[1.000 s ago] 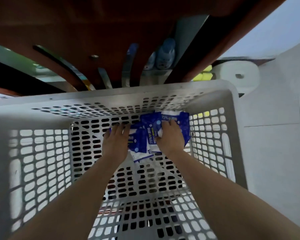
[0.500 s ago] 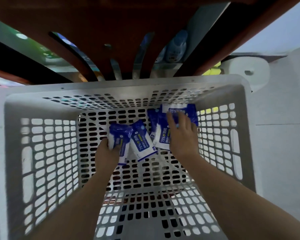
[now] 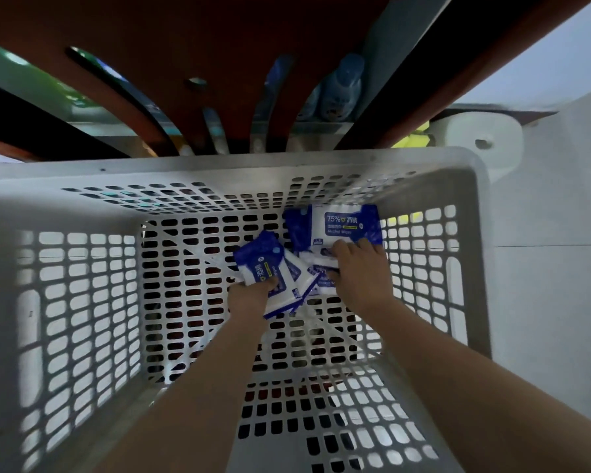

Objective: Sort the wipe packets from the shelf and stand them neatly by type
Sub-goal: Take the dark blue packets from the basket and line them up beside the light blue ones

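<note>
Two grips low inside gray basket: left grip clenched round tilted blue-white wipe packet; right grip laid over loose packets, grasp not discernible. Labelled packet at its 12 o'clock, against far wall. Brown shelf overhead.

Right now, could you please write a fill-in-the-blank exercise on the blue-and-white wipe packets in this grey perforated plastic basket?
The blue-and-white wipe packet against the far wall reads "____%".
The left hand grips a tilted packet ____ of it.
The right hand rests on packets in the far-____ corner of the grey perforated plastic basket.
Missing: 75; left; right.
</note>
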Demonstrator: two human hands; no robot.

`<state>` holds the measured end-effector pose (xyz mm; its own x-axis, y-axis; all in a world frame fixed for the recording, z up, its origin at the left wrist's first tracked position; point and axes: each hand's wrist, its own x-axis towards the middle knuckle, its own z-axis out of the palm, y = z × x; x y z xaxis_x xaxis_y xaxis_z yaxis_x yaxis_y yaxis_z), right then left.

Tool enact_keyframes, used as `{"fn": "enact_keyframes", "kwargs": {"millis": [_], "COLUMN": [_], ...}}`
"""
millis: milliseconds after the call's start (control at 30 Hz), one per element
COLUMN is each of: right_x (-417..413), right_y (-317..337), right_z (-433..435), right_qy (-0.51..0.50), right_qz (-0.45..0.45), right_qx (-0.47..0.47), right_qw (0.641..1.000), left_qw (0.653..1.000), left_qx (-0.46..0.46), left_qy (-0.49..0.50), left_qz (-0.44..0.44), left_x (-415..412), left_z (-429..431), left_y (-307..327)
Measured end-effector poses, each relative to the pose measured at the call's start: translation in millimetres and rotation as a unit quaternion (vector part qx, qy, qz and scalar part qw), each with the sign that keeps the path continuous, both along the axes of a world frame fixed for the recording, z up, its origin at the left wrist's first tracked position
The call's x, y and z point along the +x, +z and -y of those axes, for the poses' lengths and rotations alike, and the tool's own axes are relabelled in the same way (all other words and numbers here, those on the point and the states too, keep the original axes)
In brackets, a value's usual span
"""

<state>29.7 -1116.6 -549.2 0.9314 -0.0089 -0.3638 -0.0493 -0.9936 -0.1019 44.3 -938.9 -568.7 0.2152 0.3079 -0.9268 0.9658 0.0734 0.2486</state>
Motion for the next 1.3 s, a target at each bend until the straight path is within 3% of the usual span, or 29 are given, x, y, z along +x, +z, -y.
{"fn": "enact_keyframes", "kwargs": {"millis": [133,267,333,400,467,533,567,667,800,1000,1200,1300], "right_x": [10,29,38,47,51,48,44,45,69,66,70,55], "right_y": [4,3,4,8,13,15,15,17,13,-9,-7,-6], "right_z": [17,21,18,16,19,21,20,11,8,5,8,1], "right_qy": [-0.039,-0.160,-0.172,-0.135,-0.042,0.001,-0.016,-0.108,-0.104,-0.118,-0.084,-0.112], "right_qz": [0.060,0.067,0.053,0.015,-0.096,-0.255,-0.289,-0.208,-0.100,-0.182,-0.260,-0.252], "right_qx": [0.042,0.086,0.071,0.041,0.031,0.083,0.128,0.211,0.088,0.042,-0.040,-0.018], "right_qw": [0.997,0.981,0.981,0.990,0.994,0.963,0.949,0.949,0.986,0.975,0.961,0.961], "left_qw": [0.999,0.997,0.995,0.994,0.995,0.995,0.994,0.990,0.979,0.963,0.956,0.952], "left_qx": [-0.049,-0.026,-0.002,0.011,0.007,0.002,0.000,0.004,0.054,0.083,0.087,0.086], "left_qy": [0.007,-0.007,-0.045,-0.056,-0.034,-0.019,-0.023,-0.050,-0.112,-0.217,-0.243,-0.256], "left_qz": [0.015,0.079,0.090,0.095,0.096,0.098,0.103,0.132,0.160,0.138,0.142,0.145], "left_x": [11,19,20,20,18,16,15,15,20,23,18,13], "left_z": [-4,-17,-23,-26,-27,-25,-23,-19,-19,-26,-26,-28], "left_y": [8,10,9,7,6,7,8,11,11,6,9,13]}}
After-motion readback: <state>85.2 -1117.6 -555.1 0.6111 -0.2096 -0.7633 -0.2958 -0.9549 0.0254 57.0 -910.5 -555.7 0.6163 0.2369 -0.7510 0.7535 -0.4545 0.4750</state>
